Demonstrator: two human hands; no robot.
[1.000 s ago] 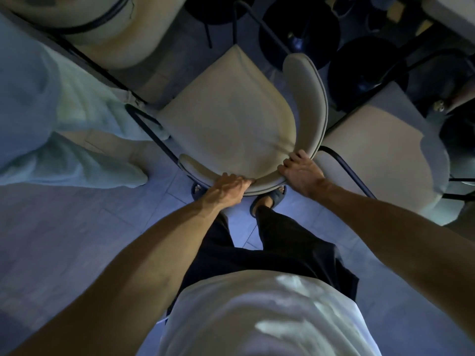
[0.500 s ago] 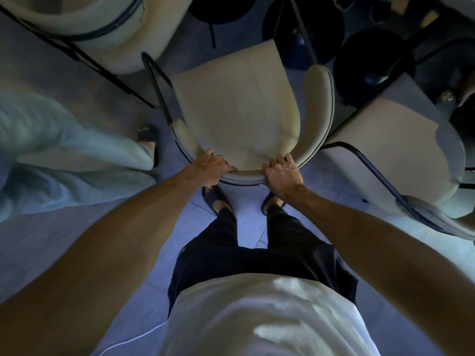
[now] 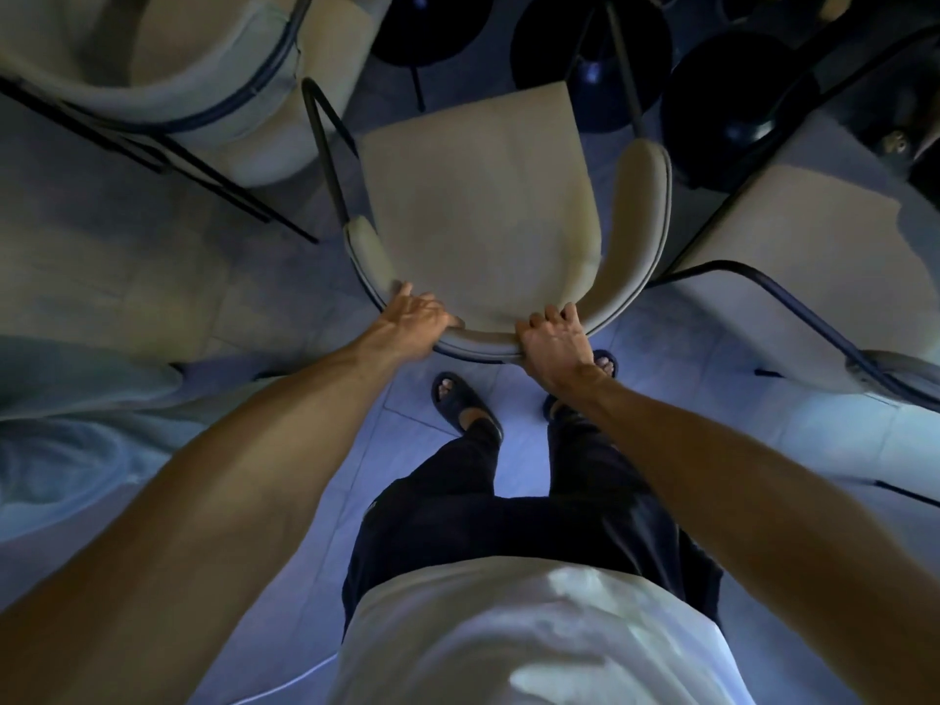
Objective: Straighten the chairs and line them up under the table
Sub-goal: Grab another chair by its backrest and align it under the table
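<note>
A cream padded chair (image 3: 478, 211) with a curved backrest and dark metal frame stands right in front of me, its seat pointing away towards dark round table bases. My left hand (image 3: 414, 318) grips the backrest rim at its left. On the right part of the rim my right hand (image 3: 552, 343) has its fingers curled over the top edge. A second cream chair (image 3: 809, 277) stands close on the right, its dark armrest tube next to the held chair. A third cream chair (image 3: 203, 68) sits at the upper left.
Several dark round table bases (image 3: 590, 48) lie beyond the chairs at the top. Another person's pale trouser legs (image 3: 76, 399) stand at the left edge. My feet in dark sandals (image 3: 458, 399) are just behind the chair on a pale tiled floor.
The chair has turned from slanted to square with me and slid away towards the table bases. The person on the left has drawn back. Both hands stay on the backrest.
</note>
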